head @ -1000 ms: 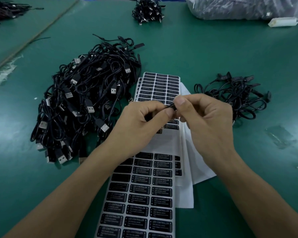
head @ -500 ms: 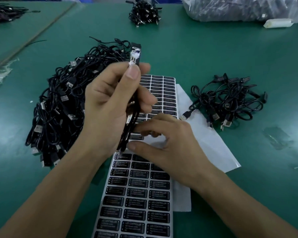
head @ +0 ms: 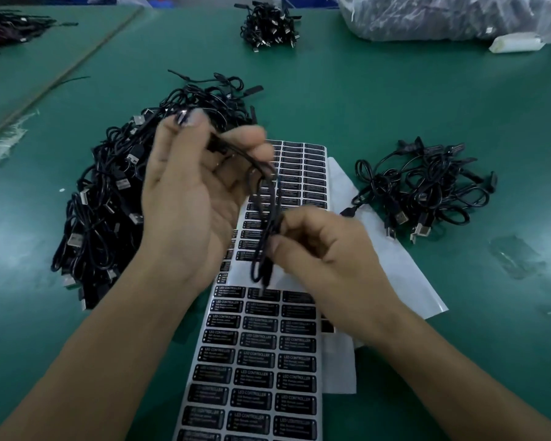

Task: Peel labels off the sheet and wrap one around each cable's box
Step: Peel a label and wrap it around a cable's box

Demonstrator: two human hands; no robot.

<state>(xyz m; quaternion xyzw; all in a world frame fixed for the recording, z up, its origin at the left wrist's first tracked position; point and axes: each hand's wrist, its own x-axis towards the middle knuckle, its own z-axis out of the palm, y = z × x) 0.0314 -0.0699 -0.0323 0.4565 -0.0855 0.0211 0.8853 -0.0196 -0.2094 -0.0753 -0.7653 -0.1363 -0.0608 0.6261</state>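
While I watched remotely, the left hand (head: 188,192) pinched the cable's box (head: 182,117) (blurred) at its fingertips above the label sheet (head: 258,361); the right hand (head: 325,253) gripped the hanging cable (head: 263,198) loops.

Green work surface (head: 395,90). Clear plastic bag (head: 442,17) at far right corner, contents dark and indistinct. White cylindrical object (head: 516,43), possibly a roll, just beside it. Transparent film scrap (head: 519,259) lies flat at right.
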